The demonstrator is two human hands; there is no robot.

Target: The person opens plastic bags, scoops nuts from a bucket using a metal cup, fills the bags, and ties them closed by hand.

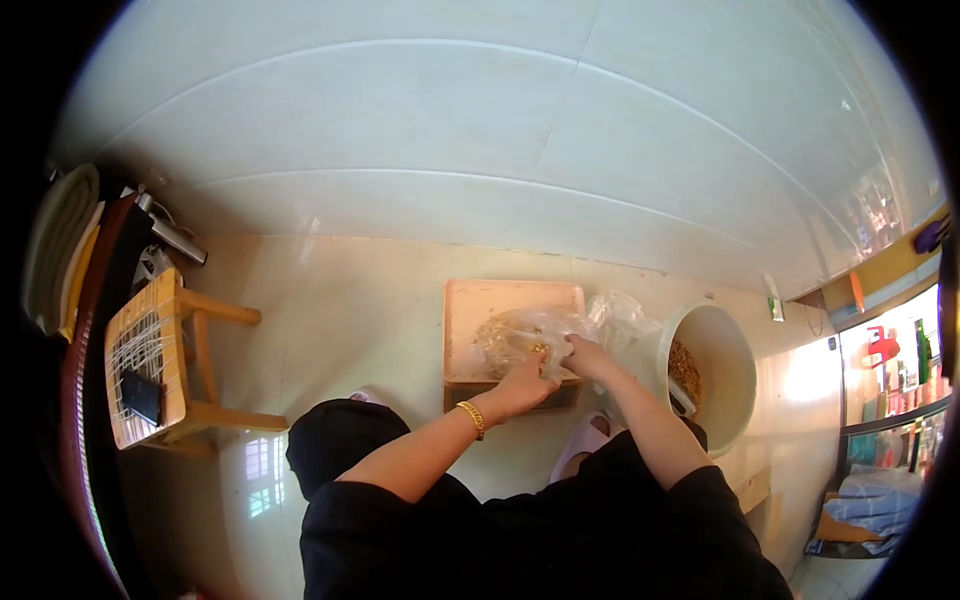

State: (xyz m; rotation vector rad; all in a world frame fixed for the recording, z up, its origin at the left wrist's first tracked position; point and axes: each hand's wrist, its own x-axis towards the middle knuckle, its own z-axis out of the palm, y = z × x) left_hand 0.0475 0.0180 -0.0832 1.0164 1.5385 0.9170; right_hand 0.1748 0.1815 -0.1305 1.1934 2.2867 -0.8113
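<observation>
A clear plastic bag (510, 330) with small tan pieces inside lies on a pinkish tray (465, 300), which rests on a low box. My left hand (522, 387), below a gold bracelet-like band (472, 420) on the wrist, touches the near side of the bag with its fingers bent. At the bag's right part, my right hand (585, 358) pinches the plastic. More crumpled clear plastic (622, 315) spreads off the tray's right edge. The exact grip of my left fingers is too small to tell.
A large pale bucket (735, 370) holding tan pieces (685, 370) stands at the right. At the left is a wooden stool (195, 410) with a phone (141, 396) on it. Shelves (890, 425) line the far right, and a pale wall (400, 120) rises behind.
</observation>
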